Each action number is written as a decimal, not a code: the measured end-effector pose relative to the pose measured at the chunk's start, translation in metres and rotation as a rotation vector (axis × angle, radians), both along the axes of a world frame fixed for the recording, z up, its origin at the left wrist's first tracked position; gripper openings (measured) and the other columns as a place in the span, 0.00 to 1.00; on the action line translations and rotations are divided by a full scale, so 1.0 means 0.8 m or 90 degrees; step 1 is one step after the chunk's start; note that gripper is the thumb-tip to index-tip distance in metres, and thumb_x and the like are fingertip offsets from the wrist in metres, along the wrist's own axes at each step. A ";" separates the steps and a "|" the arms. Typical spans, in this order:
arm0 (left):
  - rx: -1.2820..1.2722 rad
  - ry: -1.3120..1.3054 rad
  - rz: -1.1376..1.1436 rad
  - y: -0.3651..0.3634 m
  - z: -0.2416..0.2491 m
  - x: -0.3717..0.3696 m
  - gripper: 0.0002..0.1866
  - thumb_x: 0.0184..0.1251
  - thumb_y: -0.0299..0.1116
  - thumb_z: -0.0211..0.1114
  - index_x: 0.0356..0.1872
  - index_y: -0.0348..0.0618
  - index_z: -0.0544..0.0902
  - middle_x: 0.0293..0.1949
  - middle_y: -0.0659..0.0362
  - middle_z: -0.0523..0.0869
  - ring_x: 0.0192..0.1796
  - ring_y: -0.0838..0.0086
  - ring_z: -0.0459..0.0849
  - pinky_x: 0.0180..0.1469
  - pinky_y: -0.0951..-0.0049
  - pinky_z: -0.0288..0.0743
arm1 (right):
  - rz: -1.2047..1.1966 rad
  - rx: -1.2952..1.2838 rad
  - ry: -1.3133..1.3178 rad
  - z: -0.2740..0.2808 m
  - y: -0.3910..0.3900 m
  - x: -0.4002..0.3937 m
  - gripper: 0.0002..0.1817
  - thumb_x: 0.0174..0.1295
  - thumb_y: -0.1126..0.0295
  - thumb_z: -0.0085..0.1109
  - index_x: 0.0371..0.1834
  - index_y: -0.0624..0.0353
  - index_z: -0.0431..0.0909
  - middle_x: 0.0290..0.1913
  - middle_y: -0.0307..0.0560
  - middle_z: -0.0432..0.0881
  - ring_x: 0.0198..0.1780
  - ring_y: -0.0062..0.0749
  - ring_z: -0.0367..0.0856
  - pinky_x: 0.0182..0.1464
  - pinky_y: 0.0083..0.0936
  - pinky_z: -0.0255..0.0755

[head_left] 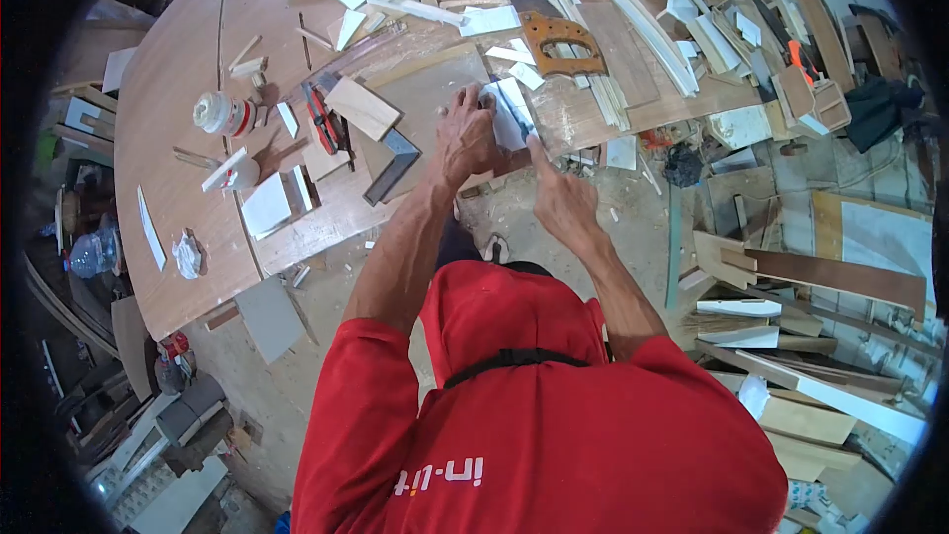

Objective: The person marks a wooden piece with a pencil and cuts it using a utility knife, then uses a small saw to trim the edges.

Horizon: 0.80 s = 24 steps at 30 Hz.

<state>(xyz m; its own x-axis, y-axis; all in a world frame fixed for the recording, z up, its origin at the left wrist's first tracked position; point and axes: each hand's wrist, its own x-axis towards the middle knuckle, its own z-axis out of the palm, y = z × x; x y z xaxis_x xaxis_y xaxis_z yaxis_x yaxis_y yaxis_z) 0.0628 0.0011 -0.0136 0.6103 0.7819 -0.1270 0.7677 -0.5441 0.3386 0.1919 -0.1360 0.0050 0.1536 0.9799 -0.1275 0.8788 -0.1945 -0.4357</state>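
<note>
A small white-faced board piece [509, 111] lies near the front edge of the wooden workbench. My left hand [468, 141] presses on its left side, fingers bent over it, holding it against the surface. At its lower right corner is the tip of my right hand's [565, 203] stretched index finger; the other fingers are curled in, and whatever they hold is hidden. A dark mark or shadow shows on the white face by that fingertip. Left of my left hand are a metal-bladed try square [391, 166] with a wooden stock and a red-and-black utility knife [324, 121].
A handsaw [563, 44] with a wooden handle lies beyond my right hand among white offcuts and long strips. Jars [225, 116] stand on the bench [183, 59] at left. Wood scraps [781, 307] are piled at right. A grey board [269, 319] leans at the bench's front edge.
</note>
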 end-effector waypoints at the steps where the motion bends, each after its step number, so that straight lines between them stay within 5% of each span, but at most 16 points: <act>1: -0.003 0.012 0.000 0.007 0.001 0.002 0.42 0.37 0.37 0.76 0.62 0.39 0.75 0.65 0.50 0.68 0.67 0.53 0.66 0.63 0.55 0.71 | -0.003 0.008 -0.001 0.003 -0.005 0.000 0.37 0.57 0.74 0.47 0.75 0.51 0.56 0.19 0.63 0.78 0.24 0.59 0.81 0.28 0.52 0.69; 14: 0.000 0.001 -0.002 0.006 -0.006 0.002 0.43 0.37 0.40 0.76 0.63 0.39 0.75 0.64 0.48 0.68 0.65 0.50 0.68 0.63 0.56 0.69 | 0.003 -0.003 -0.002 0.005 -0.025 -0.001 0.42 0.50 0.76 0.52 0.75 0.54 0.55 0.18 0.60 0.79 0.20 0.55 0.80 0.25 0.51 0.70; 24: -0.002 -0.013 0.004 0.006 -0.004 0.000 0.45 0.36 0.43 0.78 0.63 0.40 0.75 0.66 0.49 0.67 0.67 0.52 0.66 0.65 0.53 0.67 | 0.002 -0.019 0.003 0.020 -0.008 -0.001 0.39 0.51 0.77 0.49 0.74 0.57 0.57 0.21 0.64 0.80 0.26 0.58 0.82 0.29 0.51 0.70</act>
